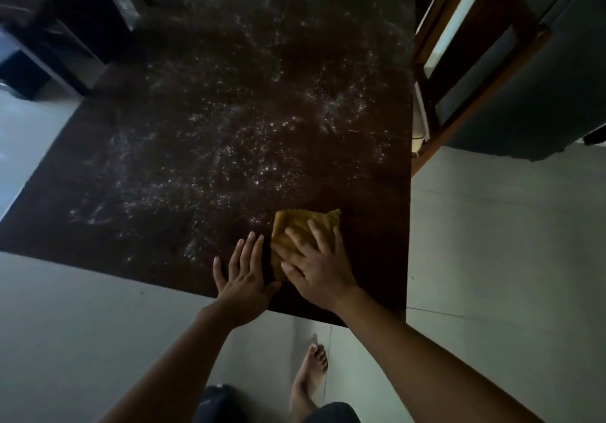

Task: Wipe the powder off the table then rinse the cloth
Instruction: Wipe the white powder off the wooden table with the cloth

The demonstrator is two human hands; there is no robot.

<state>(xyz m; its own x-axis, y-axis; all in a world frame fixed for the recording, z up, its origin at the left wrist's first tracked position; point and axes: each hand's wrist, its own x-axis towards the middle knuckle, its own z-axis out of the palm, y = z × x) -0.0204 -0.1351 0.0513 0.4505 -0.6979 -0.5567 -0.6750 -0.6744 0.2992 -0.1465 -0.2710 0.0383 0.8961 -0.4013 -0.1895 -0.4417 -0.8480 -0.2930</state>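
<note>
Pressing flat on a yellow cloth near the table's front edge, right hand fingers spread, left hand flat on bare wood just beside it, holding nothing, white powder scattered beyond, chair far right.

Right hand flat on yellow cloth

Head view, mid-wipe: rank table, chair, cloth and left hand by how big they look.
1. Table
2. Chair, cut off by the frame
3. Left hand and cloth: look alike. The right hand covers part of the cloth, so these two stay unranked.
</note>
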